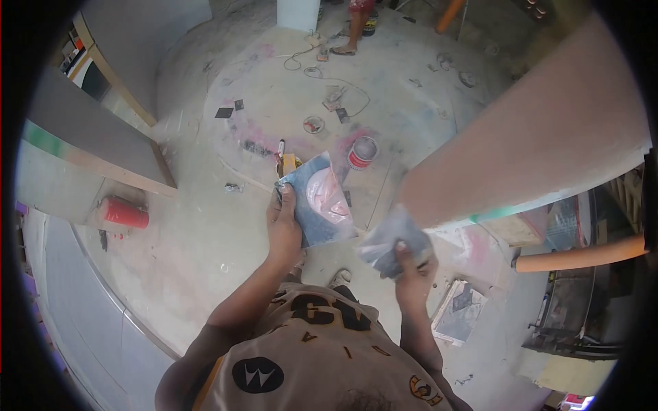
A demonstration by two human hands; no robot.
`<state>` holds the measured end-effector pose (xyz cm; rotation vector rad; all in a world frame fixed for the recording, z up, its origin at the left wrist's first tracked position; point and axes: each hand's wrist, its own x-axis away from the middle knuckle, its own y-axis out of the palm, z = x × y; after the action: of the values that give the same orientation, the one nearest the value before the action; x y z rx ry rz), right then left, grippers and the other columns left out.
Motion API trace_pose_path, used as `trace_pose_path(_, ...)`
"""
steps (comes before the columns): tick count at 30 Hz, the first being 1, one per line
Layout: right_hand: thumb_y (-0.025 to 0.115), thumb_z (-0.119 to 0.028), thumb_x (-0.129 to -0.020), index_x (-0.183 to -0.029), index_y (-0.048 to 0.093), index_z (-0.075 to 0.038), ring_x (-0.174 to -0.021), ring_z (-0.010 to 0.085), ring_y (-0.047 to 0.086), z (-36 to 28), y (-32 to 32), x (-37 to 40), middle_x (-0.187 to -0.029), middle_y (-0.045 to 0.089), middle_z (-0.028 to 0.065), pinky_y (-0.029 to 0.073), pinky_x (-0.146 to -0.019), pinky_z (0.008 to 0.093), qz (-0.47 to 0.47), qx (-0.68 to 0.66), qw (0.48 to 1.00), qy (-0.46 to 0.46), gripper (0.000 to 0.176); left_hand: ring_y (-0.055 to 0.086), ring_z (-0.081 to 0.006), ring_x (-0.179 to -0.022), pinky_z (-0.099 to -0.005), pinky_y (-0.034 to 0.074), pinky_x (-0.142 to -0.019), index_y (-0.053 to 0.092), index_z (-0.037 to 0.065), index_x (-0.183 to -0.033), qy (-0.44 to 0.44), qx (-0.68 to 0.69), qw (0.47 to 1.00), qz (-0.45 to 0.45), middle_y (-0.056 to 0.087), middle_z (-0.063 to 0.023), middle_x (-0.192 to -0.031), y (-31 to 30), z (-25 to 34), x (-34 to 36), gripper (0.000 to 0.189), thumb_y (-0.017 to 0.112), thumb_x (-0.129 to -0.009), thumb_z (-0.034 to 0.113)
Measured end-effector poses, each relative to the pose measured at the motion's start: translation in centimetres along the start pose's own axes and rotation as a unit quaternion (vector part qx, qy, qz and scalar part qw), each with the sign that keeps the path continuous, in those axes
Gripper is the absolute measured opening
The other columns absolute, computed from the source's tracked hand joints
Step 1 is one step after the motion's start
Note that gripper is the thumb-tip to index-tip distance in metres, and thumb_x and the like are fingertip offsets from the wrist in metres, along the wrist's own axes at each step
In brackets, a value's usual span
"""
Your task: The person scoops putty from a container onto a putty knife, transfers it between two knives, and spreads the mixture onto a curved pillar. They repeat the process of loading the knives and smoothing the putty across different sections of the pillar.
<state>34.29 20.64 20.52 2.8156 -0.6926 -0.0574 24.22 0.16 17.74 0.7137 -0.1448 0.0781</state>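
Flat blue-grey board [308,220], tilted, pink-white paste [327,196] spread on it.

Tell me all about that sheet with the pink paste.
The sheet is thin, flat, four-sided and smudged blue-grey; what it is made of is unclear. A streaked patch of pale pink paste lies on its upper face, toward the right edge. The left hand grips its left edge, thumb on top, holding it above the floor.

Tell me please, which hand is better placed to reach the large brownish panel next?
Probably the right hand: it is nearer the brownish panel, while the left hand, farther away, holds the board with pink paste.
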Motion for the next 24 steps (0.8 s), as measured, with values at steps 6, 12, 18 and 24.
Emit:
trace_pose_path(6, 0.073, -0.012, -0.095, -0.106, 0.071, 0.007, -0.074, 0.0057, 0.057, 2.1, 1.2, 0.4, -0.088, 0.07, 0.001, 0.047, -0.063, 0.0232, -0.03, 0.119, 0.99, 0.063, 0.022, 0.057, -0.0108, -0.107, -0.0278, 0.046, -0.097, 0.052, 0.0, -0.138, 0.032, -0.143, 0.989, -0.029, 0.063, -0.0071, -0.12, 1.4, -2.7, 2.4, 0.042, 0.041, -0.112, 0.031)
trace_pose_path(12, 0.07, -0.016, -0.098, -0.107, 0.068, 0.008, -0.078, 0.0076, 0.058, -0.2, 1.9, -2.6, -0.088, 0.069, 0.002, 0.048, -0.07, 0.0241, 0.025, 0.087, 0.996, -0.008, 0.026, 0.055, -0.01, -0.099, -0.0283, 0.047, -0.088, 0.054, -0.003, -0.133, 0.035, -0.326, 0.927, -0.181, 0.064, -0.0056, -0.101, 0.0, -4.0, 4.8, 0.043, 0.043, -0.111, 0.032)
trace_pose_path(18, 0.07, -0.009, -0.078, -0.122, 0.071, -0.013, -0.121, 0.0358, 0.056, -3.0, -0.7, -4.1, -0.135, 0.057, 0.0207, 0.048, -0.097, 0.0476, -0.394, 0.231, 0.811, -0.366, 0.044, 0.066, -0.0207, -0.105, -0.038, 0.056, -0.092, 0.049, 0.001, -0.139, -0.324, 0.041, 0.944, -0.054, 0.065, -0.0119, -0.121, 2.1, -0.4, 3.2, 0.046, 0.044, -0.11, 0.037)
trace_pose_path(24, 0.065, -0.003, -0.074, -0.129, 0.071, -0.027, -0.136, 0.0338, 0.048, -0.4, -2.7, -5.0, -0.148, 0.051, 0.0068, 0.044, -0.103, 0.0469, -0.382, 0.452, 0.726, -0.352, 0.06, 0.067, -0.0255, -0.113, -0.0429, 0.058, -0.096, 0.044, 0.005, -0.143, -0.301, 0.055, 0.95, -0.054, 0.062, -0.0121, -0.128, 0.6, 0.0, 2.6, 0.047, 0.044, -0.11, 0.037)
